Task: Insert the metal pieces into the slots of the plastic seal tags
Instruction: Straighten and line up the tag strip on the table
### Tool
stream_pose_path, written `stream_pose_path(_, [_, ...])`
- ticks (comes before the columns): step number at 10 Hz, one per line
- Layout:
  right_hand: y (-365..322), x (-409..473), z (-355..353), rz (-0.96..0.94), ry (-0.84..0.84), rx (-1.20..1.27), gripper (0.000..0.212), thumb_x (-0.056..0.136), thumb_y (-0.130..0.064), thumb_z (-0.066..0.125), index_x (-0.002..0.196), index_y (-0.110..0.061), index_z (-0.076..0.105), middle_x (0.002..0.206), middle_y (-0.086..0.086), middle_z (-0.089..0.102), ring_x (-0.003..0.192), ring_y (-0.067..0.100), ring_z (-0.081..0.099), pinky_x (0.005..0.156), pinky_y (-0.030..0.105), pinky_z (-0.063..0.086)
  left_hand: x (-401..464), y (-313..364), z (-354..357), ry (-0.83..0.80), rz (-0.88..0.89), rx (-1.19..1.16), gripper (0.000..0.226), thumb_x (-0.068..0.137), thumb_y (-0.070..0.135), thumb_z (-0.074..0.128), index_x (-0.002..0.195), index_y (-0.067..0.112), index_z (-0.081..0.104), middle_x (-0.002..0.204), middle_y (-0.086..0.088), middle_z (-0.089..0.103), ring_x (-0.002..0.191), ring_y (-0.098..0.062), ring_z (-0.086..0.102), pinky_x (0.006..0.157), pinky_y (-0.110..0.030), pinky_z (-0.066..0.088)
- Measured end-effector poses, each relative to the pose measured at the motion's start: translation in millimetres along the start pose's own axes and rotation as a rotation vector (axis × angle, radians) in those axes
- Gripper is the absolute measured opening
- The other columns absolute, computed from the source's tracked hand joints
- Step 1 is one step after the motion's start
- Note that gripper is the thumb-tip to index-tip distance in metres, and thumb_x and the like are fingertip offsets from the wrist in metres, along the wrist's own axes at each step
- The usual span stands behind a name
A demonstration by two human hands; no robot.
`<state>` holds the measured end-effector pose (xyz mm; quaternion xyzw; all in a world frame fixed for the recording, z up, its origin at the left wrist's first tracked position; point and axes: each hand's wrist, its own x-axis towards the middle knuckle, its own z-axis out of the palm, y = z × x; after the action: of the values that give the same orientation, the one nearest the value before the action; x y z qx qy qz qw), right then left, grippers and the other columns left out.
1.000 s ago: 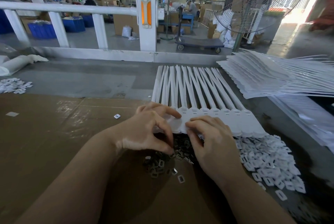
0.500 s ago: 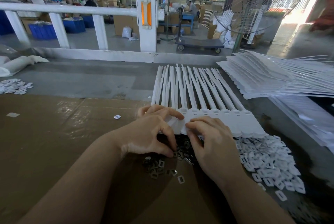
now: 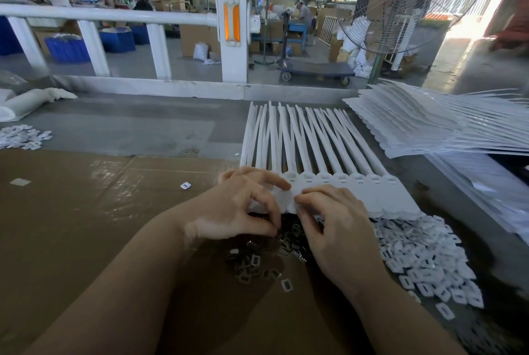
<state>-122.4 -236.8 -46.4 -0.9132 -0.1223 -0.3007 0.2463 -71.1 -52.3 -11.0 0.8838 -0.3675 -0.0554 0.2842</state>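
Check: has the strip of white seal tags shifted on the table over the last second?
No. The strip of seal tags sits where it did: its right end lies just above the pile of white clips, as before.

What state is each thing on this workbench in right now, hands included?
Left hand: fingers curled, resting on the near end of the seal tags.
Right hand: fingers pressing the same end; whether it holds a piece is hidden.
Seal tags: joined in a flat row, strips fanned away.
Metal pieces: loose pile between the hands.
White plastic pieces: loose heap at right.
Stacked tag sheets: piled, untouched.
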Motion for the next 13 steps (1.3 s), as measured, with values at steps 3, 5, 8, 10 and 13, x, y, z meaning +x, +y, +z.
stream_pose_path(3, [0.7, -0.6, -0.3, 0.009, -0.017, 0.017, 0.008, 0.083, -0.013, 0.067, 0.091, -0.015, 0.07, 0.094, -0.005, 0.066, 0.091, 0.017, 0.057, 0.081, 0.04, 0.047, 1.6, -13.7, -3.3, 0.62, -0.247, -0.685, 0.015, 0.08, 0.004, 0.069, 0.074, 0.018, 0.071, 0.075, 0.002, 0.07, 0.073, -0.01, 0.063, 0.073, -0.027, 0.048])
stream_pose_path(5, [-0.3, -0.7, -0.4, 0.003, -0.008, 0.016, 0.008, 0.083, -0.013, 0.067, 0.09, -0.014, 0.07, 0.093, -0.004, 0.066, 0.091, 0.017, 0.058, 0.08, 0.041, 0.048, 3.6, -15.7, -1.8, 0.649, -0.328, -0.707, 0.011, 0.083, 0.007, 0.067, 0.086, 0.016, 0.072, 0.075, 0.008, 0.071, 0.073, -0.002, 0.064, 0.074, -0.02, 0.048])
stream_pose_path(8, [-0.8, -0.5, -1.5, 0.003, -0.015, 0.013, 0.009, 0.082, -0.012, 0.068, 0.091, -0.014, 0.07, 0.093, -0.005, 0.066, 0.091, 0.017, 0.058, 0.081, 0.04, 0.047, 4.2, -14.4, 0.0, 0.697, -0.359, -0.633, 0.01, 0.086, 0.008, 0.064, 0.086, 0.013, 0.072, 0.073, 0.003, 0.067, 0.066, 0.001, 0.058, 0.062, -0.01, 0.045])
stream_pose_path(10, [-1.2, -0.9, -1.1, 0.002, -0.006, 0.01, 0.009, 0.082, -0.012, 0.068, 0.09, -0.015, 0.07, 0.092, -0.005, 0.066, 0.09, 0.017, 0.058, 0.081, 0.038, 0.047, 3.8, -15.5, 1.5, 0.703, -0.378, -0.725, 0.007, 0.083, 0.012, 0.069, 0.087, 0.014, 0.075, 0.084, 0.001, 0.073, 0.077, -0.004, 0.065, 0.074, -0.02, 0.05])
stream_pose_path(13, [-0.4, -0.9, -0.6, -0.012, 0.003, 0.013, 0.009, 0.082, -0.011, 0.068, 0.09, -0.014, 0.07, 0.092, -0.004, 0.066, 0.089, 0.016, 0.058, 0.08, 0.038, 0.047, 9.4, -22.4, 2.7, 0.784, -0.361, -0.675, 0.011, 0.079, 0.004, 0.071, 0.083, 0.014, 0.073, 0.076, 0.001, 0.073, 0.068, 0.001, 0.065, 0.064, -0.007, 0.047])
